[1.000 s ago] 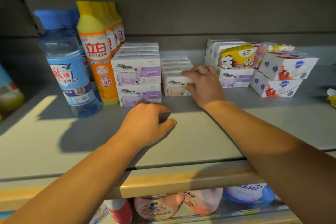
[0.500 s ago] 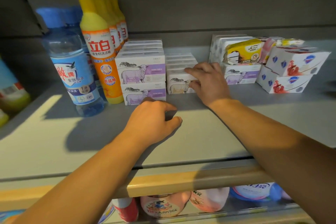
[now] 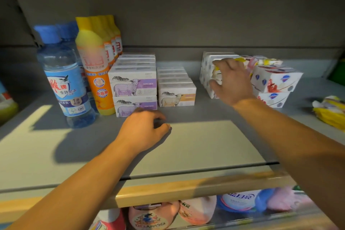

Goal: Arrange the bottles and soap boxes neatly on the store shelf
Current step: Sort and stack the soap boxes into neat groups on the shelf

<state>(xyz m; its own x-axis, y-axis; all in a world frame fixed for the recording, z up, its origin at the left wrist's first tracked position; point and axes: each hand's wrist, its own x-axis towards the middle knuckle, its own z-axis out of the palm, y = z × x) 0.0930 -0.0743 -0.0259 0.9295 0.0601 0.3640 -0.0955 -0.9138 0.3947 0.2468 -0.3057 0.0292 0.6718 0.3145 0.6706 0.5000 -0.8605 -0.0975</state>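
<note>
The right hand has left the orange-label soap box and now grips the yellow box farther right (next to tidy), while the left hand stays loosely curled, empty.

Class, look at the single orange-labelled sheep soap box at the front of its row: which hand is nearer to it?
Left. The left hand rests on the shelf just in front of the orange-labelled soap box; the right hand reaches to its right, at the white boxes.
</note>
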